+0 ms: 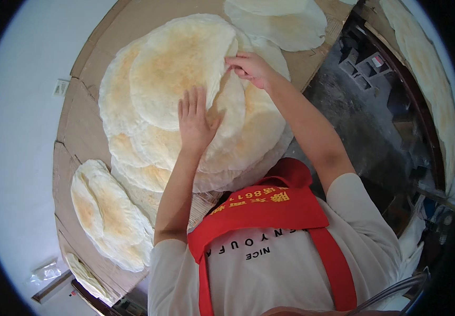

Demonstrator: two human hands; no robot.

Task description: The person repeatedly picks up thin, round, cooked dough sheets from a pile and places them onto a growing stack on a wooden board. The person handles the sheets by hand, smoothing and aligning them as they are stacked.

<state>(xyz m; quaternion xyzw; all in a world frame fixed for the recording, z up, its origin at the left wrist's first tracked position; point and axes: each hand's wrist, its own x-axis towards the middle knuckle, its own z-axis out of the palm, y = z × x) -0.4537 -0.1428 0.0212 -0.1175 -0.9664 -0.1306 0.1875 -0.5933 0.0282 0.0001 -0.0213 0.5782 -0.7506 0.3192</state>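
Note:
A broad pile of large round flatbreads (pixel 259 130), pale with browned patches, lies before me on cardboard. My left hand (pixel 197 122) is spread, palm down, on the lower edge of the top flatbread (pixel 176 67), with its fingers apart. At the right edge of that bread, my right hand (pixel 249 69) pinches the rim between thumb and fingers. The rim there is slightly raised, and another flatbread shows beneath it.
Folded flatbreads (pixel 113 217) lie at the lower left on the cardboard (pixel 73 118). More round breads (pixel 290 27) lie at the top right. Beyond the cardboard's right edge are a dark floor (pixel 342 114) and hollow blocks (pixel 356 65). A long bread-covered surface (pixel 429 75) curves along the far right.

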